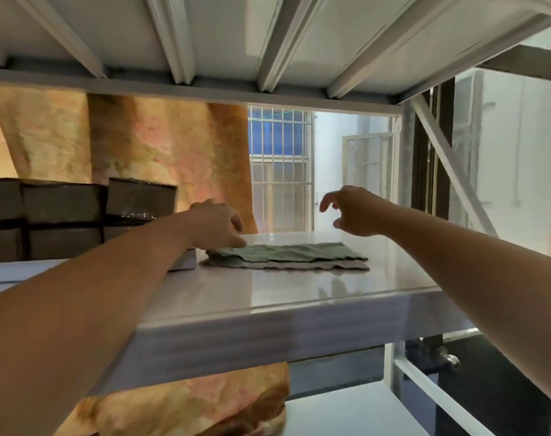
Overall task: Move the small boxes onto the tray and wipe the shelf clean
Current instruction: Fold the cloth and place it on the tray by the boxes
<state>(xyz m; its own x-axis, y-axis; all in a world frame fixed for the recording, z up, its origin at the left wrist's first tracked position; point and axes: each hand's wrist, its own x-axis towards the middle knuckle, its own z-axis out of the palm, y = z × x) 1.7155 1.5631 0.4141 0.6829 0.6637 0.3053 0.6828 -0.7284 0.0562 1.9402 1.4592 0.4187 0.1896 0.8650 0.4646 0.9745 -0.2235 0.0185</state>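
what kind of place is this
Likely a storeroom or utility room: a metal rack shelf, stacked dark boxes at its left, and a barred window behind, beside an orange curtain.

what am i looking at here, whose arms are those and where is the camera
There is no machine here. A person wears one wide-angle camera on the head, so you see their own two bare arms reaching forward over a pale shelf. The left hand touches the left end of a green cloth that lies flat on a grey layer; whether it pinches the cloth cannot be told. The right hand hovers above the cloth's right part, fingers loosely curled, holding nothing. At the back left of the shelf, dark boxes are stacked. Behind them hangs an orange curtain, beside a barred window.
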